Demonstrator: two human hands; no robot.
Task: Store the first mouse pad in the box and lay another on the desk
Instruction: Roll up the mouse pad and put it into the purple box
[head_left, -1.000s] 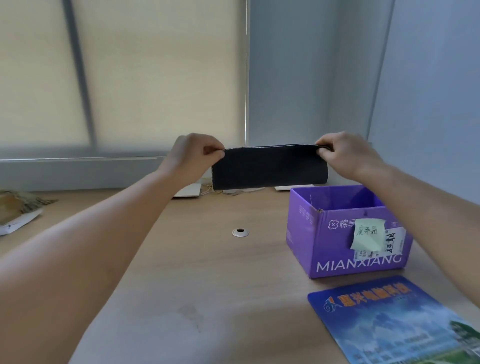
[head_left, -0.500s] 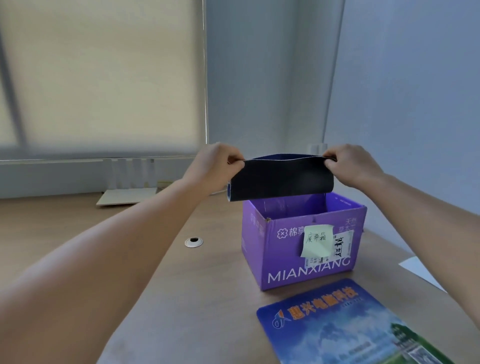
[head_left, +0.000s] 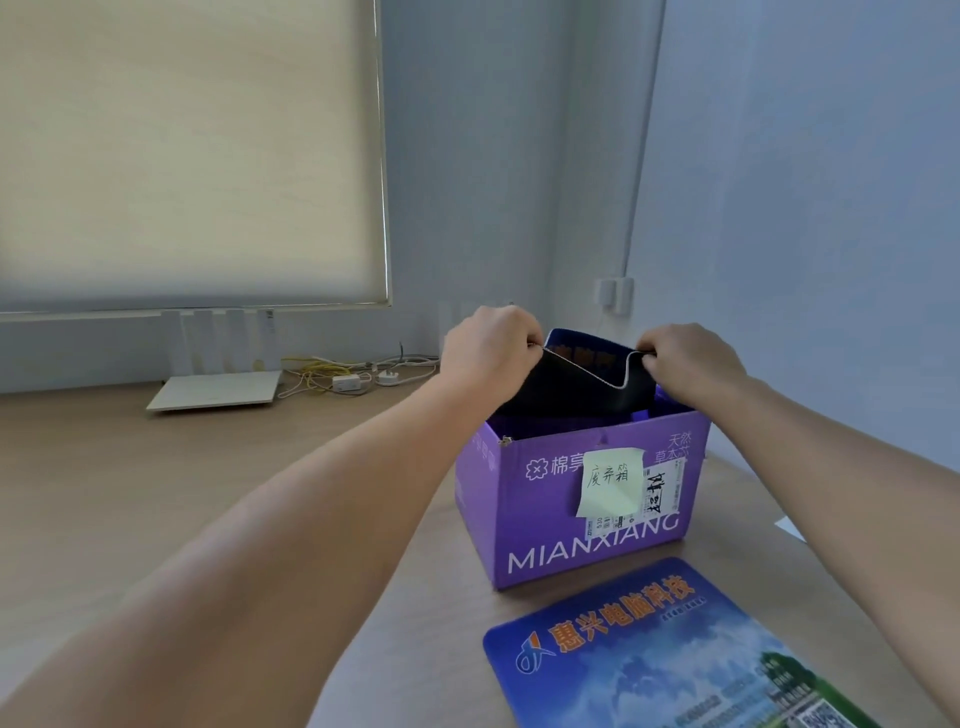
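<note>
A folded mouse pad (head_left: 582, 392), black underside outward, sags into the open top of the purple cardboard box (head_left: 540, 525) marked MIANXIANG. My left hand (head_left: 488, 353) pinches its left upper corner and my right hand (head_left: 691, 364) pinches the right one. The pad's lower part is hidden inside the box. A second mouse pad (head_left: 649, 654), blue with orange characters and a sky picture, lies flat on the desk just in front of the box.
A yellow sticky note (head_left: 608, 480) hangs on the box front. At the back of the wooden desk (head_left: 182, 493) sit a white router (head_left: 218, 387) and tangled cables with plugs (head_left: 353, 376). A white paper corner (head_left: 789, 527) shows at the right. Walls close in behind and right.
Both hands have lowered the folded pad from above the box into its opening, and the pad now bows downward in the middle. The view has swung right and closer.
</note>
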